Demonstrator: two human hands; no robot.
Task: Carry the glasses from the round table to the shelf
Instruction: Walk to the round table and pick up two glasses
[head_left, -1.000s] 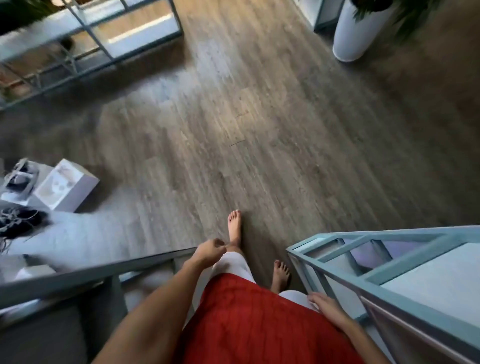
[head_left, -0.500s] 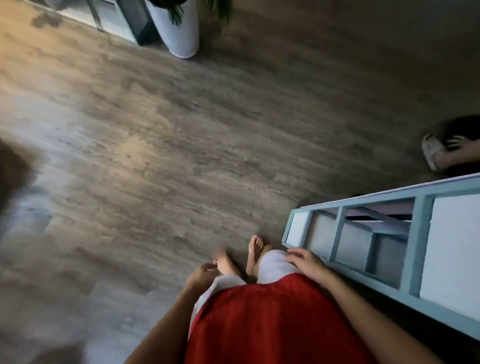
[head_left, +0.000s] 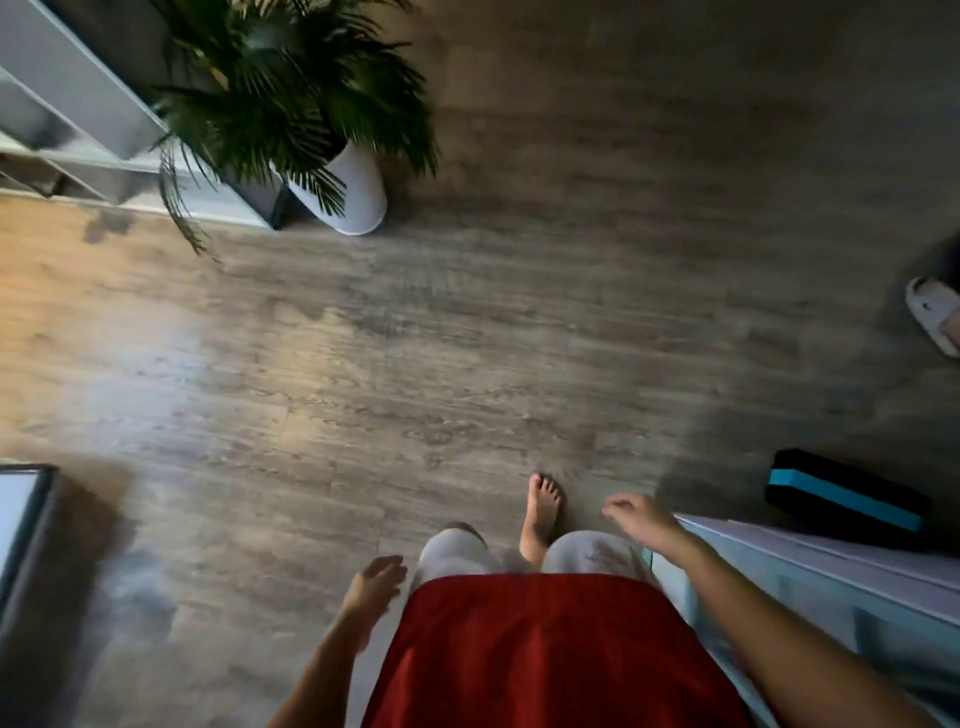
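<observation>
No glasses and no round table are in view. My left hand (head_left: 375, 579) hangs at my left side over the wooden floor, holding nothing, fingers loosely apart. My right hand (head_left: 643, 519) is held out at my right side, empty, fingers spread, just above the corner of a light blue shelf unit (head_left: 810, 582) at the lower right. My bare feet and red shirt fill the bottom middle.
A potted palm in a white pot (head_left: 353, 187) stands at the upper left beside a white shelf unit (head_left: 78, 119). A black and blue box (head_left: 847, 501) lies on the floor at right. Another person's white slipper (head_left: 932, 314) shows at the right edge. A framed panel (head_left: 21, 525) sits at lower left.
The view has swung to the right across the floor. The plant moved lower into view, the blue shelf slid to the lower right, and both hands swung outward, staying empty.
</observation>
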